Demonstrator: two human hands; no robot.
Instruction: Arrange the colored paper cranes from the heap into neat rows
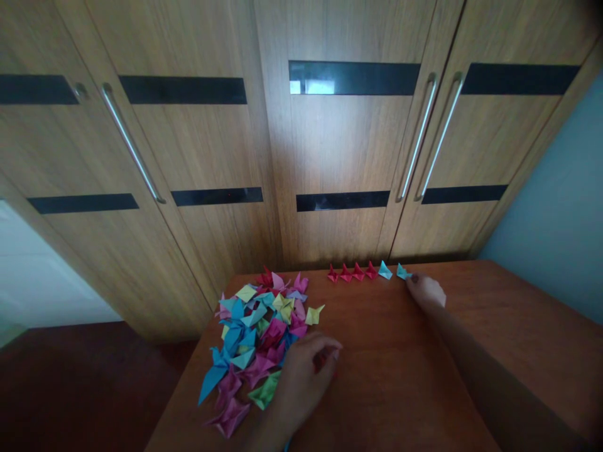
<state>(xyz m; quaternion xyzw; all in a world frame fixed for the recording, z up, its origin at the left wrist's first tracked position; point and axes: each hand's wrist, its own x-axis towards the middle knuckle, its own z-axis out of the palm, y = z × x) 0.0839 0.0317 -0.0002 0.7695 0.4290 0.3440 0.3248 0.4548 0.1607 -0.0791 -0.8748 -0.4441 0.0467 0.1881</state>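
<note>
**Right hand (pixel 426 292) at a pale blue folded paper (pixel 402 272)**

The fingers close on its edge at the right end of a row, just past another pale blue piece (pixel 385 270) and four pointed red pieces (pixel 358 272), all on the reddish-brown, smooth counter (pixel 377 351). Left hand (pixel 306 373) curls beside a heaped pile (pixel 259 326) of creased, sharp-cornered paper in pink, blue, yellow and green, hiding part of it. Red shows by its fingers; whether they grip it, I cannot tell. Behind the counter stand wood-grained cabinet doors (pixel 339 144) with glossy dark strips (pixel 353 78) and slim metal handles (pixel 417 138).
</note>
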